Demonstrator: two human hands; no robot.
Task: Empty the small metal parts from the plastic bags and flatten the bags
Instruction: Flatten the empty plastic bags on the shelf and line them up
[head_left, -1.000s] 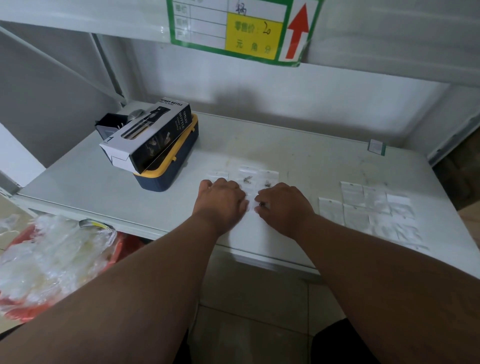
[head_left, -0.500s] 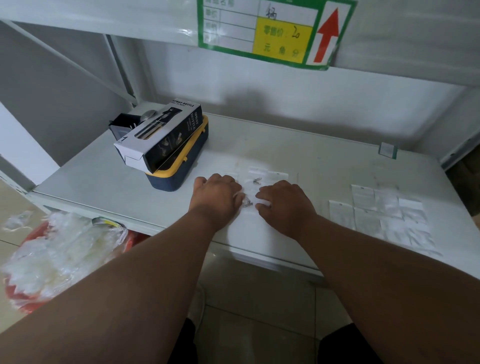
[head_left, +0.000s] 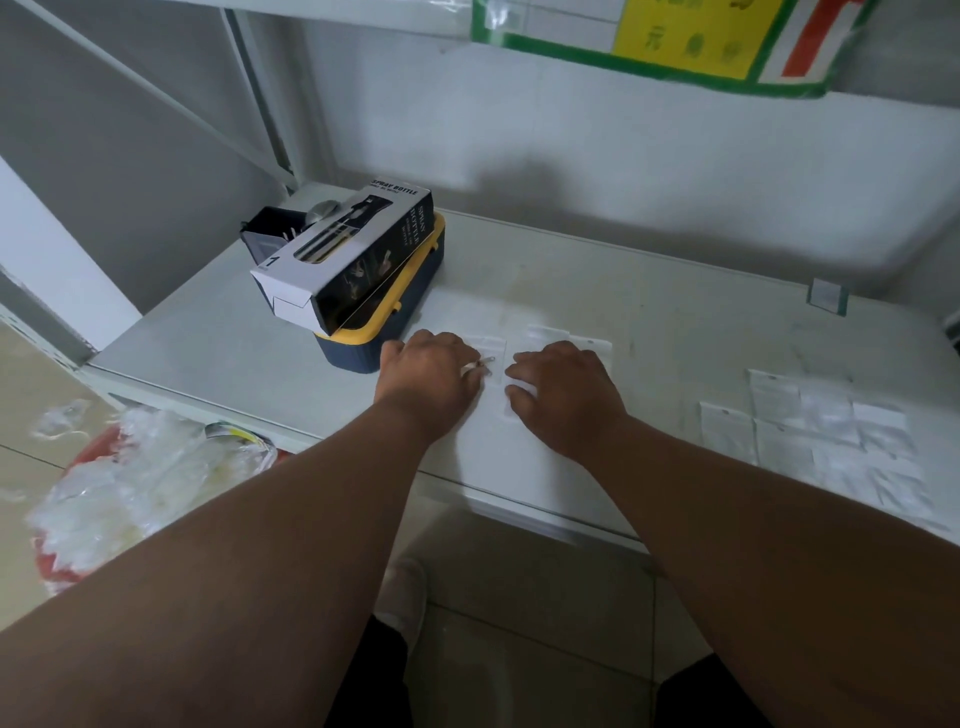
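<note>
Both hands rest on the white shelf (head_left: 649, 280), over a row of small clear plastic bags (head_left: 543, 332). My left hand (head_left: 426, 382) has its fingers curled, and a small metal part (head_left: 487, 362) is pinched at its fingertips beside a bag (head_left: 493, 344). A short gap to the right, my right hand (head_left: 566, 397) presses its curled fingers down on another bag (head_left: 514, 402), pinning it to the shelf. Whatever lies under the palms is hidden. Several flattened empty bags (head_left: 831, 431) lie in a patch at the right.
A blue box with a yellow rim (head_left: 395, 325) stands just left of my left hand, with a spray bottle carton (head_left: 348, 260) on top. A red basin of crumpled plastic (head_left: 124, 488) sits on the floor at left. A shelf overhead carries a green price sign (head_left: 675, 47).
My hands have drawn a little apart, and the metal part has gone left with my left fingertips. The camera has dipped and come closer.
</note>
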